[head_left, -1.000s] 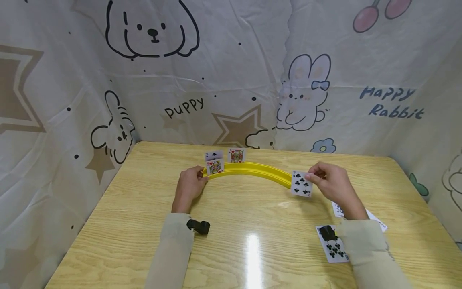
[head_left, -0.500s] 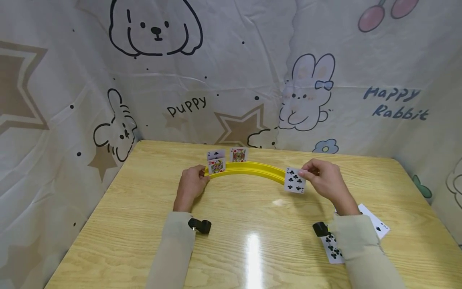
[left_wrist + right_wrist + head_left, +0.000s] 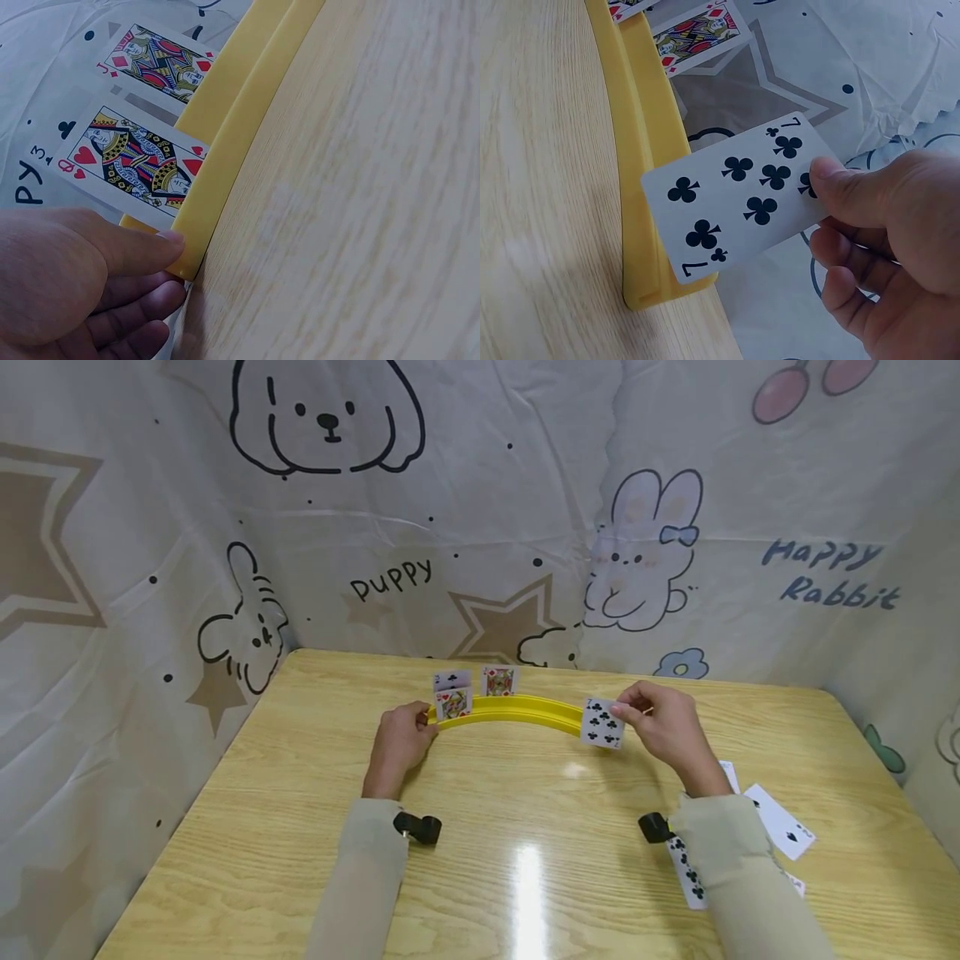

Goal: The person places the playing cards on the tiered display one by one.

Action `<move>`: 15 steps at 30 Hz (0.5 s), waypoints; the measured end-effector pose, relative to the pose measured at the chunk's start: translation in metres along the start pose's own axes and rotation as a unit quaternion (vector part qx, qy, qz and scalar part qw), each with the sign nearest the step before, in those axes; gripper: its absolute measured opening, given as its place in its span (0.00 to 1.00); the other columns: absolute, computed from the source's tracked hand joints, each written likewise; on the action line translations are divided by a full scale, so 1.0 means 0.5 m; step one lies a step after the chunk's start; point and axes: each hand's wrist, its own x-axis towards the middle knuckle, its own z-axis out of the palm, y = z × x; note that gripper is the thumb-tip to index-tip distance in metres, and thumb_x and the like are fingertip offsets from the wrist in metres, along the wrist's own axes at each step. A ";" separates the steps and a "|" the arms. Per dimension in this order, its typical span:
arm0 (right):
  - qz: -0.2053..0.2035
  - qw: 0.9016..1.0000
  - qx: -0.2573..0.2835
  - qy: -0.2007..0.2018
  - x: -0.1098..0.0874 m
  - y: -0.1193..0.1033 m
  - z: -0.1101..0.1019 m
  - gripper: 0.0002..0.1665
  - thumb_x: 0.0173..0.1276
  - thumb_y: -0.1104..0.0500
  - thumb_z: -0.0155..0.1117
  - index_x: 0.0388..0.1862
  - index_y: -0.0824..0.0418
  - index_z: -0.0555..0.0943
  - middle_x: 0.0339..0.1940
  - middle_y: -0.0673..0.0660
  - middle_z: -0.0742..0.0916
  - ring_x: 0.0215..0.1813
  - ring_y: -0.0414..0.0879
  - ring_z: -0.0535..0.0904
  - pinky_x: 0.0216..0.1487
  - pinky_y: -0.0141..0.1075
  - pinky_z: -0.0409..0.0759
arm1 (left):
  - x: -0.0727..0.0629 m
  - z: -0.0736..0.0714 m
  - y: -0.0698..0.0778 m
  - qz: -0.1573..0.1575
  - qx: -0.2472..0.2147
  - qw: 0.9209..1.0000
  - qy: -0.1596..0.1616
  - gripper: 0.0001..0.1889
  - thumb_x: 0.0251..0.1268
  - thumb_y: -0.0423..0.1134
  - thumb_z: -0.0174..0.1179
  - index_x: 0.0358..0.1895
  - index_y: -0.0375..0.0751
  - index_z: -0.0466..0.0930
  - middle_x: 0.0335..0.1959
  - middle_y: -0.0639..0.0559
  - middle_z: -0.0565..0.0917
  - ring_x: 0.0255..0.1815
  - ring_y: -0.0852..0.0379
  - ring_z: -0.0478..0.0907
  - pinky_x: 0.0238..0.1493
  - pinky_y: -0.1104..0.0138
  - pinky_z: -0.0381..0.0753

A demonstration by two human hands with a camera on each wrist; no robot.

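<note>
A curved yellow card holder (image 3: 525, 708) lies across the back part of the table. My left hand (image 3: 401, 739) grips its left end, the thumb (image 3: 146, 251) pressing on the front face. Between thumb and fingers, my right hand (image 3: 660, 727) pinches the seven of clubs (image 3: 742, 195), its lower edge overlapping the holder's right end. Standing in the holder at the left are the queen of hearts (image 3: 139, 165) and, behind it, a three of clubs (image 3: 450, 678), mostly hidden. The jack of diamonds (image 3: 499, 681) stands in the rear slot, to their right.
Several loose cards lie at the right: a club card (image 3: 686, 872) partly under the right sleeve, and a spade card (image 3: 782, 822) beyond it. A printed cloth (image 3: 360, 527) hangs behind the wooden table (image 3: 480, 843).
My right hand has carried the seven of clubs leftward and slightly away, over the holder's right end. My left hand keeps its grip on the left end.
</note>
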 end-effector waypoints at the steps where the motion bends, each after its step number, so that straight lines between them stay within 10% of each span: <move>1: -0.003 1.000 0.002 -0.001 0.002 -0.001 0.002 0.08 0.71 0.58 0.68 0.36 0.63 0.82 0.34 0.58 0.85 0.38 0.53 0.75 0.34 0.42 0.73 | -0.001 0.000 0.000 0.000 -0.001 1.000 0.000 0.20 0.66 0.35 0.67 0.59 0.34 0.81 0.44 0.42 0.84 0.43 0.50 0.81 0.47 0.57 0.80; 15: 0.009 1.000 0.012 -0.014 0.024 -0.014 0.022 0.09 0.71 0.57 0.68 0.37 0.63 0.83 0.37 0.58 0.85 0.40 0.53 0.76 0.36 0.42 0.73 | -0.001 -0.001 0.000 0.000 -0.006 1.000 0.003 0.20 0.66 0.35 0.67 0.59 0.33 0.81 0.44 0.42 0.84 0.43 0.50 0.81 0.46 0.57 0.80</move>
